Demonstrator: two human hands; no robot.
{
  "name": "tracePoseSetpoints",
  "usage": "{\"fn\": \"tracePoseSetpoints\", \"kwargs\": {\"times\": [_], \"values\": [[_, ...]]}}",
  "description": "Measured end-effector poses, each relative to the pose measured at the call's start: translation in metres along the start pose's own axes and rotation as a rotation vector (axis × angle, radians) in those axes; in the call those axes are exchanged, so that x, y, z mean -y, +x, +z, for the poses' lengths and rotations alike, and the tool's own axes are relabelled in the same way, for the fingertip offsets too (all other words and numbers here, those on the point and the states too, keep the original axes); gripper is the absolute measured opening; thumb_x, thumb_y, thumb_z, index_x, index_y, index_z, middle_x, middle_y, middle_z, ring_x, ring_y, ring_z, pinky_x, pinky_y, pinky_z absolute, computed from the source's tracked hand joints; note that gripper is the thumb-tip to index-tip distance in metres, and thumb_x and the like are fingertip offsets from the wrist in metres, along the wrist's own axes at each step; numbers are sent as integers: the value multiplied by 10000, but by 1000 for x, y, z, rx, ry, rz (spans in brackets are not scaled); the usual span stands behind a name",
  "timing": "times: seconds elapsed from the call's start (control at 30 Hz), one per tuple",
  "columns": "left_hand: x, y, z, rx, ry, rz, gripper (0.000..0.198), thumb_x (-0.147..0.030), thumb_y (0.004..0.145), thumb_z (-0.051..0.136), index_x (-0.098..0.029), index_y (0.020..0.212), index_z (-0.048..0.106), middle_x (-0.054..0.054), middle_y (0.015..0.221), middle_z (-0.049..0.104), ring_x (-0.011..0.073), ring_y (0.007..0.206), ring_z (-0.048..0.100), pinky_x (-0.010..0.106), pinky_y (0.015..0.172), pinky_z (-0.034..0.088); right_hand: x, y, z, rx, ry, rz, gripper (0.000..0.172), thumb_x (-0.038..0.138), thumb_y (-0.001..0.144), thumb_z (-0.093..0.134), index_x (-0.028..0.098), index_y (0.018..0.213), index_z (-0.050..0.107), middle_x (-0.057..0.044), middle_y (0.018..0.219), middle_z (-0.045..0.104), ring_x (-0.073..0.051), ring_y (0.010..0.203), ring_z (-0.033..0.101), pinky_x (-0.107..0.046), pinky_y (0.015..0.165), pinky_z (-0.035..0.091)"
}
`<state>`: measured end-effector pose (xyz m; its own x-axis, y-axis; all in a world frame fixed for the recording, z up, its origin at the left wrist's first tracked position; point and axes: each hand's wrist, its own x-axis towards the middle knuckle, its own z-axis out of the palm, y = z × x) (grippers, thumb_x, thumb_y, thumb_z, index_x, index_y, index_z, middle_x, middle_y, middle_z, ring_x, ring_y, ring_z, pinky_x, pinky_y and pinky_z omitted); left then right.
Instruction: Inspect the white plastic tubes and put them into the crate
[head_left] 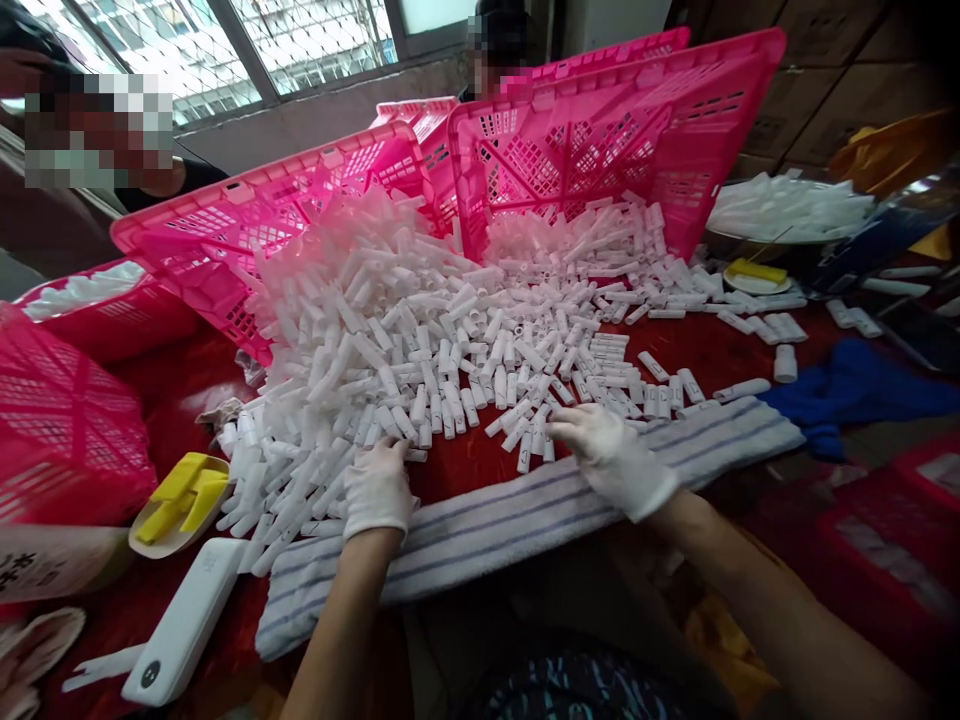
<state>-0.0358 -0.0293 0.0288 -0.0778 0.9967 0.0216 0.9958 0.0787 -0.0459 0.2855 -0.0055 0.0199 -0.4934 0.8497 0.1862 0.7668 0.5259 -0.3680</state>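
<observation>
A large heap of short white plastic tubes [420, 330] spreads over the red table, some marked with a dark print. My left hand [379, 490], in a white glove with bare fingertips, rests at the heap's near edge. Its fingers are slightly bent and apart, close to a tube [415, 455]; no tube shows clearly in its grasp. To the right, my right hand [611, 455], gloved the same way, reaches out with stretched fingers beside a small cluster of printed tubes [525, 445]. Under both wrists lies a striped towel [510, 515] along the table edge.
Pink plastic baskets [622, 130] lean behind the heap. At left are a dish with yellow pieces [180, 495] and a white oblong device [187, 620]. A blue cloth [855, 395] and a bowl of white tubes [787, 210] sit at right. Other people are across the table.
</observation>
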Motion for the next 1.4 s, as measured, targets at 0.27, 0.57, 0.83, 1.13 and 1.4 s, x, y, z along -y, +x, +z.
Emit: {"fn": "tracePoseSetpoints", "kwargs": {"times": [0.27,0.57,0.83,1.13,1.4], "values": [[-41,22,29,25,-134,119,290,-159,876,461,-181,1089,656,106,1015,660,250,940,599,341,823,432,-11,50,24,186,-296,-89,304,154,916,427,191,1114,656,-128,1096,646,-262,1028,535,-330,794,396],[-54,20,30,39,-268,165,336,-271,835,612,-215,1165,631,83,1048,658,225,934,614,306,834,449,-39,75,22,327,-53,78,632,192,702,694,278,1313,556,-68,1138,674,-249,930,643,-297,784,482],[-59,17,30,17,-350,97,290,-266,829,591,-230,1100,689,106,948,659,279,923,605,377,838,437,-54,70,29,219,213,128,284,233,810,598,209,1074,697,-57,1066,702,-215,944,646,-287,864,477],[-102,-6,21,-9,-1244,-107,343,-391,882,552,-157,1128,599,74,1012,675,153,856,638,269,791,505,-12,49,6,-351,791,356,229,362,784,677,205,889,548,-13,786,635,-144,622,594,-267,581,494],[-142,-35,11,-41,-1443,-17,345,-364,793,681,-182,1085,653,65,1069,672,176,964,624,288,899,479,34,34,-13,-459,1578,597,468,372,502,893,195,730,525,61,616,584,-80,431,508,-215,400,420]]}}
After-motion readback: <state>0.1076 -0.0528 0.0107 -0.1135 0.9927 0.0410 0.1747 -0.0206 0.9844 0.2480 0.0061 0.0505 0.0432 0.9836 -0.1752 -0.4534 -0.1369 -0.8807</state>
